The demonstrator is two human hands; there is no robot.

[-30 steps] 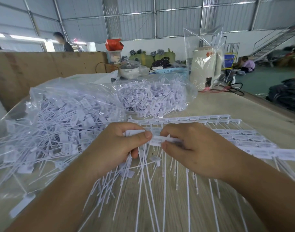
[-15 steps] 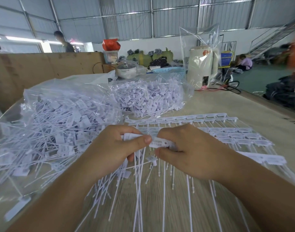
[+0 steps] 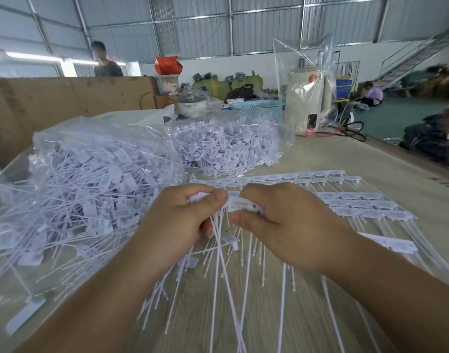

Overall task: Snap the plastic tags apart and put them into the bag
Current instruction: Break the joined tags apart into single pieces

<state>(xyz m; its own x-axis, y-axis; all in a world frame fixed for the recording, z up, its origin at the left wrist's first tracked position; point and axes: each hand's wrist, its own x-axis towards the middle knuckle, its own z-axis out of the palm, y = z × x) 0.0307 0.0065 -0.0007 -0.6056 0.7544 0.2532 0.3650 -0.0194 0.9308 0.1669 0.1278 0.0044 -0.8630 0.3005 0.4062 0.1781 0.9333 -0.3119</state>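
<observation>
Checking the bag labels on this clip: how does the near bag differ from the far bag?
The near bag lies left of the left hand, mouth open, loose tags spilling onto the table; the far bag sits behind it and spills none. The near bag's tags show long tails; the far bag's show mostly heads. Both are clear plastic holding white tags.
</observation>
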